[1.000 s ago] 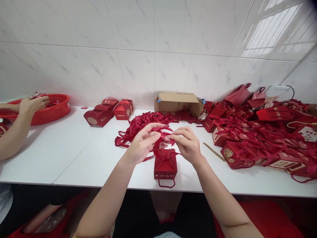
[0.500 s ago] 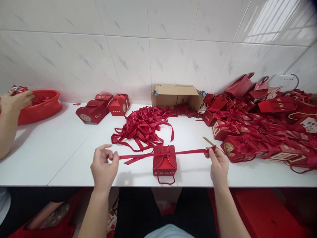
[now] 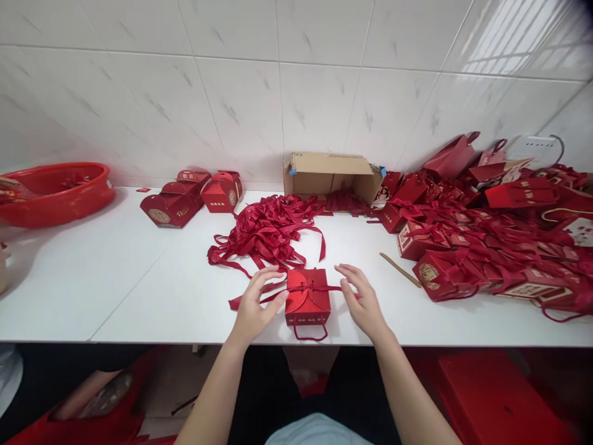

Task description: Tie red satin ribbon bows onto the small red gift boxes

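Note:
A small red gift box (image 3: 308, 306) with a cord handle stands near the table's front edge. A dark red ribbon (image 3: 319, 288) runs across its top through the slots, its tails stretching out to both sides. My left hand (image 3: 257, 309) is at the box's left side, fingers apart, the thumb tip at the wall and a ribbon tail passing behind the hand. To the right, my right hand (image 3: 364, 303) is open beside the box, with the other tail reaching its thumb. Behind the box lies a tangled heap of red ribbons (image 3: 269, 232).
An open cardboard carton (image 3: 331, 162) holds more ribbon against the wall. Several ribboned boxes (image 3: 482, 272) crowd the right side, near a thin tan strip (image 3: 401, 270). Red boxes (image 3: 173, 204) and a red plastic basin (image 3: 60, 207) stand at left. Part of another person shows at the left edge.
Both hands have let go of the ribbon's ends and come inward to the box's sides. The ribbon, earlier pulled straight, has slackened. The other person's hand has left the basin.

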Action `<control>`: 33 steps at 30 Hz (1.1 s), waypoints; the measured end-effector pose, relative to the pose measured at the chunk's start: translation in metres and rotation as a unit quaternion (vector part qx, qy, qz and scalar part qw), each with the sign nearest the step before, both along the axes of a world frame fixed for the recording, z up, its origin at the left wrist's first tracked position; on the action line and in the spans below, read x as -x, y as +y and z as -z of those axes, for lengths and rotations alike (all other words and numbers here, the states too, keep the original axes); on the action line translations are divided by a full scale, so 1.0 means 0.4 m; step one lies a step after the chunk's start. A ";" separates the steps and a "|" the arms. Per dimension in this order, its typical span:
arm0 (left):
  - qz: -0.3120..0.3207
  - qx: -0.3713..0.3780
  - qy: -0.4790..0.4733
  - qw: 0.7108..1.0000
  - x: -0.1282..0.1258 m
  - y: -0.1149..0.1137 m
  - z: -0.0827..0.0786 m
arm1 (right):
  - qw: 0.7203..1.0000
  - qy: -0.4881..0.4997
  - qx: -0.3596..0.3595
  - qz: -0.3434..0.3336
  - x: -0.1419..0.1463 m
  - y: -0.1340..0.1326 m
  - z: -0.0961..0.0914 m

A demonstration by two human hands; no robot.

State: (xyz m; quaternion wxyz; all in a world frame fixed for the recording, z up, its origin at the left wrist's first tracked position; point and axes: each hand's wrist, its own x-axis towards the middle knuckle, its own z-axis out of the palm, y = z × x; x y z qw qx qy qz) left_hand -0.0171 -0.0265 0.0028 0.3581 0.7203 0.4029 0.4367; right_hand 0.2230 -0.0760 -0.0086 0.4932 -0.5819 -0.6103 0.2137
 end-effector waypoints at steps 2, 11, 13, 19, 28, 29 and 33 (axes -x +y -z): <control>0.033 0.013 0.001 0.999 -0.026 0.002 -0.012 | 0.999 0.003 0.019 -0.037 0.032 0.013 -0.006; 0.078 -0.009 0.095 0.992 -0.052 0.003 -0.031 | 0.992 -0.028 0.054 -0.111 0.070 0.011 -0.011; 0.075 -0.010 0.110 0.991 -0.052 0.002 -0.027 | 0.991 -0.032 0.055 -0.114 0.068 0.009 -0.016; 0.076 -0.008 0.103 0.992 -0.058 -0.003 -0.023 | 0.984 -0.060 0.078 -0.147 0.064 0.006 -0.033; 0.039 0.082 0.038 0.995 -0.038 0.000 -0.006 | 0.991 -0.012 0.099 -0.093 0.047 -0.001 -0.002; 0.037 0.102 0.040 0.993 -0.030 0.004 -0.005 | 0.991 -0.005 0.110 -0.071 0.039 -0.001 0.001; 0.079 0.146 0.062 0.984 -0.007 0.023 -0.015 | 0.991 -0.011 0.128 -0.043 0.013 0.005 -0.006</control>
